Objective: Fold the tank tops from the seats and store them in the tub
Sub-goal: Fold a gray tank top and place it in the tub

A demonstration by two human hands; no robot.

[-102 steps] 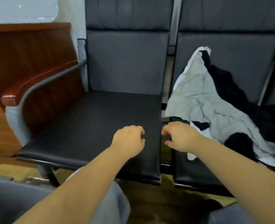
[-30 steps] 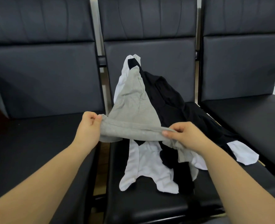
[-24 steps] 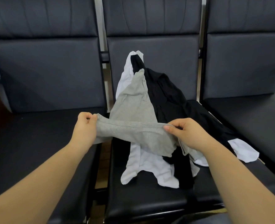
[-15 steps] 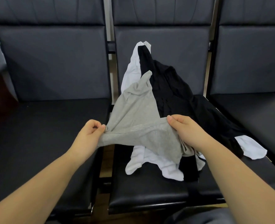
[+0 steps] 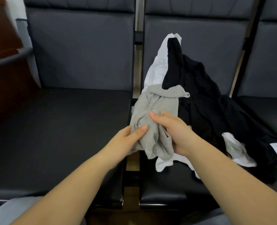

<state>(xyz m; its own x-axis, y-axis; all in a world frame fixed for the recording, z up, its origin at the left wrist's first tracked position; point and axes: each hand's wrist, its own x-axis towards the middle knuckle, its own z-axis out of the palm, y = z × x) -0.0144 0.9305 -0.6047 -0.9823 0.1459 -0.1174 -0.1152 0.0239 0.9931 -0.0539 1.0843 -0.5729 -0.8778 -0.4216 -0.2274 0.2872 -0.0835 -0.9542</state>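
— Holding the grey tank top (image 5: 152, 120) bunched above the gap between two seats, left hand (image 5: 128, 138) and right hand (image 5: 175, 129) both curled round it. Nothing folded yet.

— And left?

— Black tank top (image 5: 204, 101) and white tank top (image 5: 157, 69) heaped on the right seat (image 5: 167, 189); no tub in view.

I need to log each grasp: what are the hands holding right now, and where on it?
Both hands grip the grey tank top: left hand and right hand clutch its bunched lower part; which edge cannot be told.
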